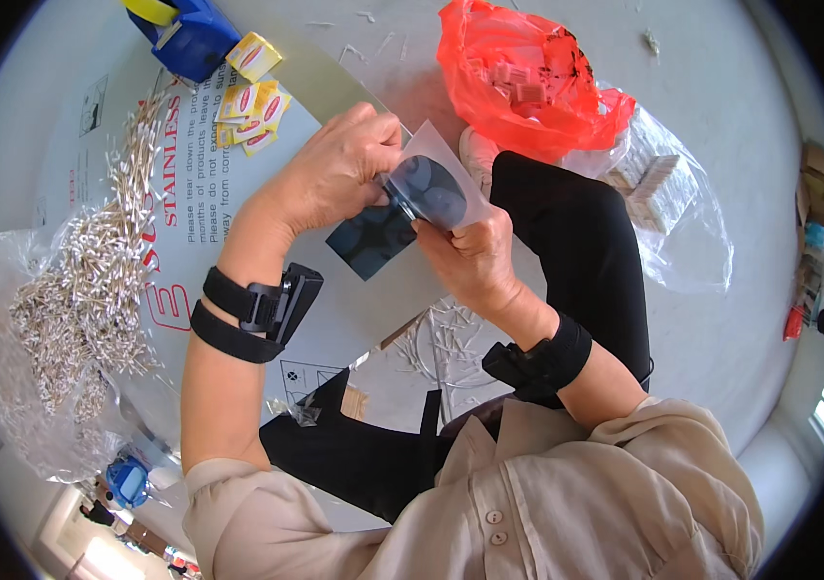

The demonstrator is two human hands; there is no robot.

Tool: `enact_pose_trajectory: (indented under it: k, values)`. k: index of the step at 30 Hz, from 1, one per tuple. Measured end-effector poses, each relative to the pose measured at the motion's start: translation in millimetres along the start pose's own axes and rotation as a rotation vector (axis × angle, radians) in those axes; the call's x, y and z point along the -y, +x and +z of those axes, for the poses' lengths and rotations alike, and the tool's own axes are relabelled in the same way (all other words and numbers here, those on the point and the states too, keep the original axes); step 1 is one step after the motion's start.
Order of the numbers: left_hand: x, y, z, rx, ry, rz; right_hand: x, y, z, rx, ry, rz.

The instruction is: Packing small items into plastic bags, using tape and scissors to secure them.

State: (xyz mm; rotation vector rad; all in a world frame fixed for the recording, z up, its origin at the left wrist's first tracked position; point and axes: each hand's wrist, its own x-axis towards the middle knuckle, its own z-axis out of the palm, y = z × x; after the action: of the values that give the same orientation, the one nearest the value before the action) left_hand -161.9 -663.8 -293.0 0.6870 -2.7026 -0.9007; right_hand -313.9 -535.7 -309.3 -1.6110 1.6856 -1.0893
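Note:
Both hands meet over the printed board, at a translucent sheet with a dark rounded panel (pixel 431 188). My left hand (pixel 335 172) is closed, its fingertips pinched at the sheet's left edge. My right hand (pixel 475 259) grips the lower edge between thumb and fingers. Just below the sheet is a glossy dark blue square piece (pixel 370 240); whether the two are joined I cannot tell. Left of my left hand lie several small yellow-and-white packets (pixel 255 114) and a small yellow box (pixel 254 56).
Loose cotton swabs (pixel 93 300) spill from a clear bag (pixel 6 319) on the left. A blue tape dispenser (pixel 194 39) stands at the far left. Beyond my right knee are a red plastic bag (pixel 528 121) holding small packs and a clear bag (pixel 702 232) with white bundles.

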Motion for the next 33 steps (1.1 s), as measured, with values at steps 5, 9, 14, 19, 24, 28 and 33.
enact_pose_trajectory:
  k: [5, 9, 14, 19, 24, 28, 33]
  values:
    - [0.3, 3.1, 2.7, 0.038, -0.094, 0.051, -1.9, -0.3, -0.1, 0.005, 0.034, -0.067]
    - [-5.9, -2.5, 2.3, -0.027, -0.229, 0.023, -5.6, -0.9, 1.4, -0.003, 0.091, -0.091]
    - [-3.3, -4.3, 0.7, 0.004, -0.201, -0.001, -3.1, -3.2, -2.4, 0.078, 0.099, 0.097]
    - [-0.2, -6.2, 3.8, -0.004, -0.271, -0.017, -0.1, -1.7, -9.7, 0.186, -0.035, 0.107]
    - [5.5, -6.2, 5.8, 0.006, -0.310, -0.029, 1.2, -3.9, -0.9, 0.137, -0.075, 0.091]
    - [8.5, -5.6, 6.2, 0.033, -0.386, -0.026, 5.4, -2.5, 0.4, 0.158, -0.054, 0.155]
    - [11.9, -5.2, 0.9, 0.115, -0.445, -0.092, 18.3, 5.8, -7.0, 0.165, 0.032, 0.240]
